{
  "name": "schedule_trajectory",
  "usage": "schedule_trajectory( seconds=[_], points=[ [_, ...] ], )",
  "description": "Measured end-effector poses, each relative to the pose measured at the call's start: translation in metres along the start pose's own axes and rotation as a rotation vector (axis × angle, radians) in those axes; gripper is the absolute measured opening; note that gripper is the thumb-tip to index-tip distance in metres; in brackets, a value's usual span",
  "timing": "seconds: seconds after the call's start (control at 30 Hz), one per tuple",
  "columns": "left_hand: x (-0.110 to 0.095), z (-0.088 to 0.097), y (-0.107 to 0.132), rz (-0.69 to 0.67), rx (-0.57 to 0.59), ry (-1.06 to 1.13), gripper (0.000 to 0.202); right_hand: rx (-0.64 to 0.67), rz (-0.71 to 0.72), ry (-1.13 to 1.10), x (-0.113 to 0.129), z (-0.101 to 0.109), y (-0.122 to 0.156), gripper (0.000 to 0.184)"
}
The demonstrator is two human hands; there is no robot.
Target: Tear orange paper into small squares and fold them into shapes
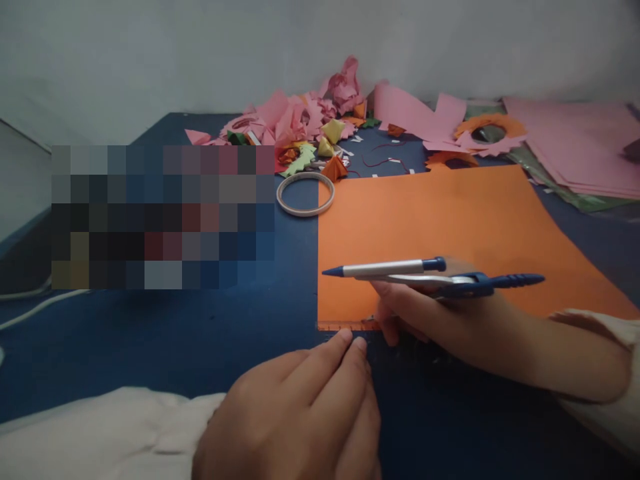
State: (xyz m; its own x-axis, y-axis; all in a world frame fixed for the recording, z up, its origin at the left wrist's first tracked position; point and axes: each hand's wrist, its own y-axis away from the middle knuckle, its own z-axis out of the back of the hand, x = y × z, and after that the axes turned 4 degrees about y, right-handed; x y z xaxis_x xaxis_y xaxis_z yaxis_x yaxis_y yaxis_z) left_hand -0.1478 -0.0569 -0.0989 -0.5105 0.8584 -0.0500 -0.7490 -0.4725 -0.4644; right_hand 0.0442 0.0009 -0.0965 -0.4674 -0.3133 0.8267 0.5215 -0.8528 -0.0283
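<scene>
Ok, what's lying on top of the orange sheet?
The right hand lies across its near edge, holding a blue and silver pen above it. The hand covers that bit of the orange sheet, so anything under it is hidden.

Wall (320, 47): plain, pale grey-white, rising straight behind the table.
Table (150, 347): dark blue top, reaching back to the wall.
Left side: a paler grey surface (20, 193) beside the table; a white cable (30, 310) lies across the near corner.
Light: dim and soft, even across the wall.

Cream long sleeves (100, 433) (loose cuffs); hands (295, 420) bare.
</scene>
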Motion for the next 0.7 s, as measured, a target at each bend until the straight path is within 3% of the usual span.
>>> schedule_trajectory(
  seconds=[0.2,0.4,0.7],
  points=[
    [0.000,0.003,-0.002,0.021,0.012,0.013,0.020,0.038,-0.064,0.008,0.005,0.001,-0.002,0.035],
    [0.000,0.002,-0.007,-0.017,0.013,0.046,0.022,0.028,0.006,0.007,0.011,0.001,-0.003,0.029],
    [-0.003,0.001,-0.010,0.032,-0.011,0.039,0.025,0.023,-0.003,-0.025,0.007,0.000,-0.001,0.029]
  ],
)
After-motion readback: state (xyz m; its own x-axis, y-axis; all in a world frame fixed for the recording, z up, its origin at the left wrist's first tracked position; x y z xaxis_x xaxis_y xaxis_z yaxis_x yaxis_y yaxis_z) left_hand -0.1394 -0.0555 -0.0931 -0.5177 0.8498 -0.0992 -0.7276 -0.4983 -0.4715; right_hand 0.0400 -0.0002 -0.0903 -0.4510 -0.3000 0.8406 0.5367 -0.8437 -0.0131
